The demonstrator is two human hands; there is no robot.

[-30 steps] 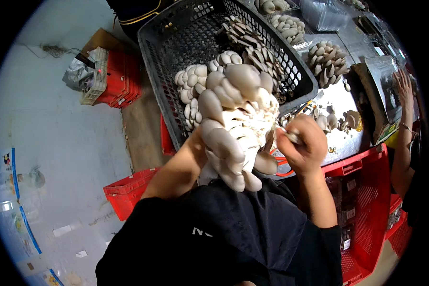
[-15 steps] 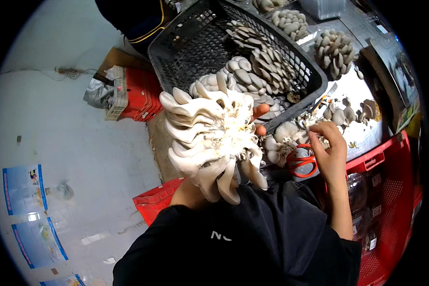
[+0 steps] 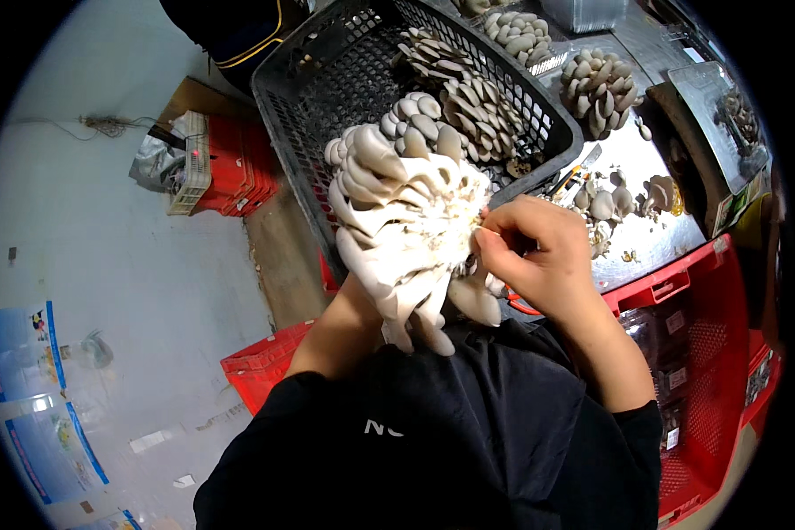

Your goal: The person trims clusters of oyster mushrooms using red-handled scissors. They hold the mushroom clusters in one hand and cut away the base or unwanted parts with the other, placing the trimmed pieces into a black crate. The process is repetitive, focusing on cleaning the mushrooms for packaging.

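Observation:
A big pale oyster mushroom cluster (image 3: 406, 221) is held up in front of me, its cut base toward the right. My left hand (image 3: 355, 299) supports it from behind; its fingers are hidden, and mainly the wrist and forearm show. At the base, my right hand (image 3: 543, 252) pinches with thumb and forefinger on the stem edge; any small piece between them is hidden. Below that hand, the red-orange scissors handles (image 3: 523, 306) are mostly covered. More oyster mushroom clusters (image 3: 481, 115) lie in the black plastic basket (image 3: 305, 97) beyond.
On the bright worktop (image 3: 645, 238) are loose mushrooms (image 3: 602, 205) and a small knife (image 3: 583, 166). Another cluster (image 3: 599, 93) stands farther back. A red crate (image 3: 711, 397) with clear packs is at my right, a red bin (image 3: 269, 358) at my left. Stacked crates (image 3: 238, 168) stand on the floor.
My right hand has moved left from above the scissors to the cluster's base. The left fingertips that showed beside the base are now hidden. The whole view has shifted slightly.

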